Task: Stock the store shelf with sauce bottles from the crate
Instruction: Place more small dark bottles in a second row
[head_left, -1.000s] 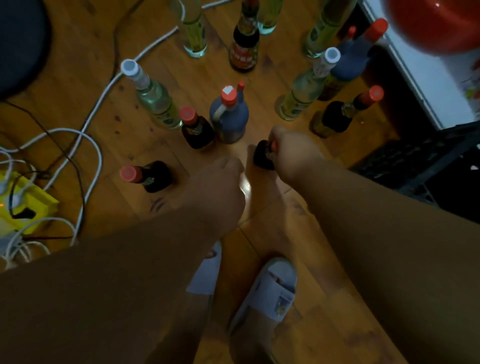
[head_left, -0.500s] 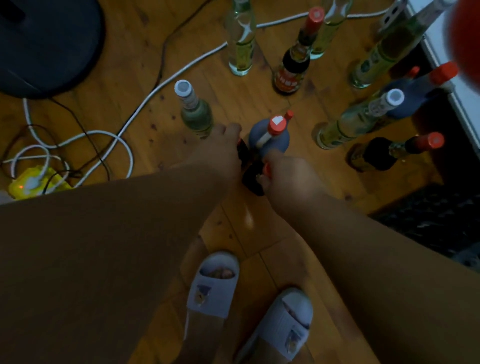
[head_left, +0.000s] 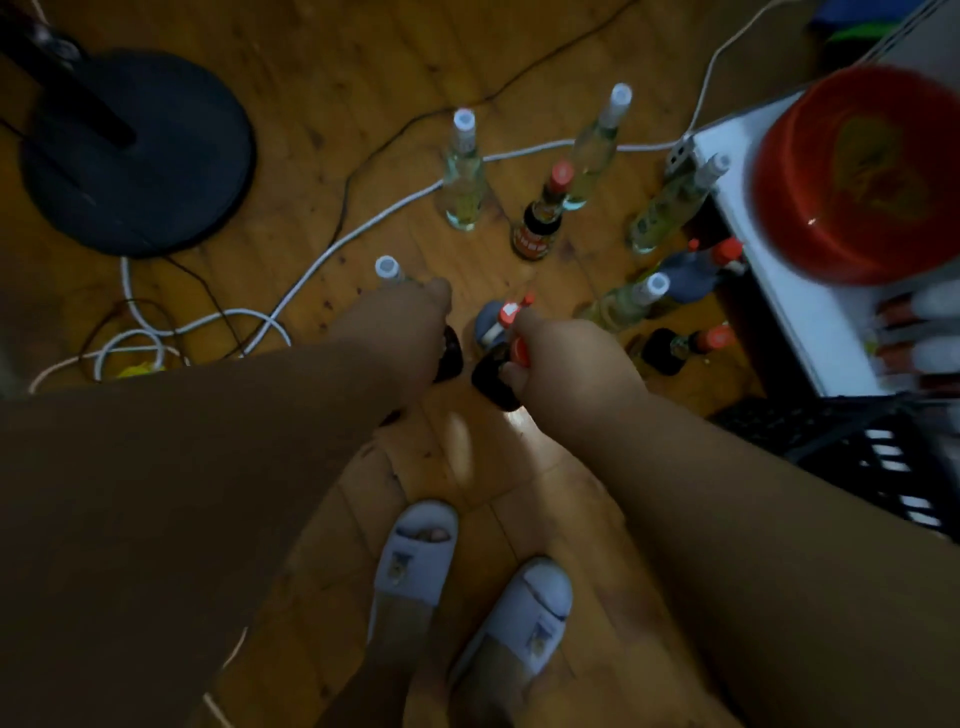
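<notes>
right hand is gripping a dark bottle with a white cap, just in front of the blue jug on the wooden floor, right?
Not quite: the cap is red, not white. The head view shows the right hand gripping the dark bottle by its red-capped neck, in front of the blue jug on the wooden floor.

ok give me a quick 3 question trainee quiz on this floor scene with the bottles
1. True or false: the right hand grips a dark bottle by its red-capped neck.
2. What runs across the wooden floor past the clear bottles? A) white cable B) rope C) hose
3. What colour is the bowl on the white shelf?

Key: 1 true; 2 A, the white cable; 3 red.
</notes>
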